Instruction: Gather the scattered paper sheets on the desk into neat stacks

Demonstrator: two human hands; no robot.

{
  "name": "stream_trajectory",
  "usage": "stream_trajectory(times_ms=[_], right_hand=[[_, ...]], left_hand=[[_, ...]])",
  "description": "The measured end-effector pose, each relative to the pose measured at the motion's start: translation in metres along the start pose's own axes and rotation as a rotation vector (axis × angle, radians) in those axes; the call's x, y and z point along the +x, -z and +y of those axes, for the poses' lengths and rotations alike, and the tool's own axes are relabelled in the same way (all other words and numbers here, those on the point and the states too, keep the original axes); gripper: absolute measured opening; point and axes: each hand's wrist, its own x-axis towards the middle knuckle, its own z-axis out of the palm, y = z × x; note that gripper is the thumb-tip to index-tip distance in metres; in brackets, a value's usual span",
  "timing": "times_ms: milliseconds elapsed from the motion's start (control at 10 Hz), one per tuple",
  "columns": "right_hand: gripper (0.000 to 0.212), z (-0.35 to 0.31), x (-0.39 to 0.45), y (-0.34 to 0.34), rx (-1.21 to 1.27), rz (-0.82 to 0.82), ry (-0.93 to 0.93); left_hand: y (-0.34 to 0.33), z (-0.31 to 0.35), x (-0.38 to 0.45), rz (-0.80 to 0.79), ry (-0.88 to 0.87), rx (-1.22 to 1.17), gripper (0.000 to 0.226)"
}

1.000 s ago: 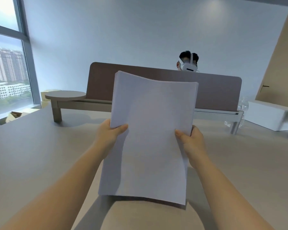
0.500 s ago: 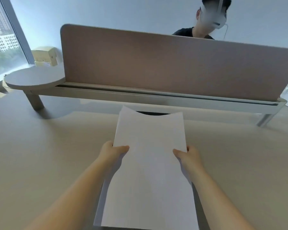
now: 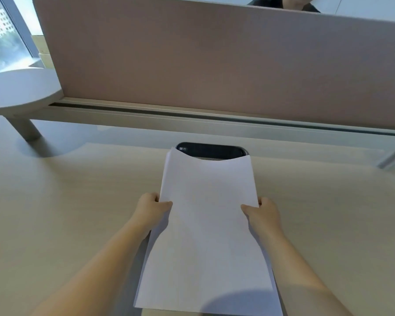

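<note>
A stack of white paper sheets [image 3: 206,229] sits low over the light wooden desk [image 3: 66,213], its long sides running away from me and its far edge sagging in the middle. My left hand [image 3: 152,208] grips the stack's left edge, thumb on top. My right hand [image 3: 261,212] grips the right edge the same way. The near end of the stack reaches the bottom of the view.
A dark cable slot [image 3: 211,151] in the desk lies just beyond the stack's far edge. Behind it rise a pale rail and a brown divider panel [image 3: 214,65]. A round side shelf [image 3: 16,92] stands at the left. Another person [image 3: 283,3] sits behind the panel.
The stack came down from upright in front of me to nearly flat over the desk. My view tilted down and moved closer to the divider.
</note>
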Motion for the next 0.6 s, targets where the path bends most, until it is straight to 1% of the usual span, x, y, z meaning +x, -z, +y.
stream_trajectory(times_ms=[200,300,400,500,600], right_hand=[[0.027,-0.006,0.015,0.002,-0.06,0.008,0.018],[0.031,-0.006,0.015,0.002,-0.115,0.004,0.019],[0.032,-0.003,0.019,-0.002,-0.207,0.009,0.016],[0.041,-0.007,0.015,-0.004,-0.402,0.083,0.048],[0.056,-0.013,0.008,-0.004,-0.562,0.165,0.138]], left_hand=[[-0.004,0.004,0.016,0.059,-0.045,0.167,0.036],[-0.005,0.005,0.017,0.061,-0.047,0.235,0.029],[-0.006,0.007,0.014,0.104,-0.062,0.316,0.013],[-0.011,0.016,0.005,0.194,-0.102,0.583,0.049],[-0.021,0.021,-0.004,0.302,-0.267,0.759,0.065]])
